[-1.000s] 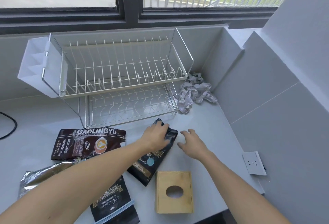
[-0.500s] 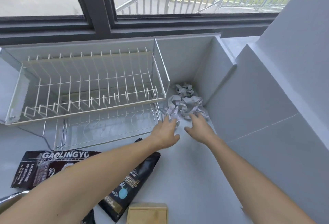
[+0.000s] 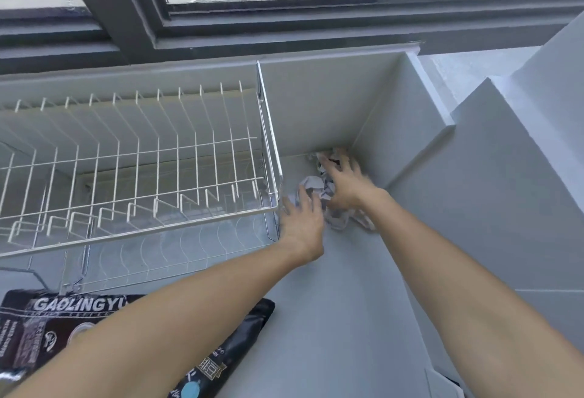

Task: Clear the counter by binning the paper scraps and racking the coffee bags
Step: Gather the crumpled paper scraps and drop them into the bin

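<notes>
A pile of crumpled white paper scraps (image 3: 311,183) lies in the far corner of the counter, where the back wall meets the side wall. My right hand (image 3: 346,187) rests on top of the pile with its fingers spread over the paper. My left hand (image 3: 302,219) touches the pile's near left edge, fingers apart. Nothing is lifted. To the left stands the white two-tier wire rack (image 3: 139,157), with nothing on it. A brown coffee bag marked GAOLINGYU (image 3: 38,318) and a black coffee bag (image 3: 243,344) lie flat near the front, partly hidden by my left forearm.
The rack's right end frame (image 3: 268,145) stands close beside my left hand. Grey walls close off the corner behind and to the right of the scraps. A window runs along the back above the counter (image 3: 347,303).
Both hands moved away from the black coffee bag and forward into the corner. They now lie on the paper scraps. The view has shifted forward and to the right.
</notes>
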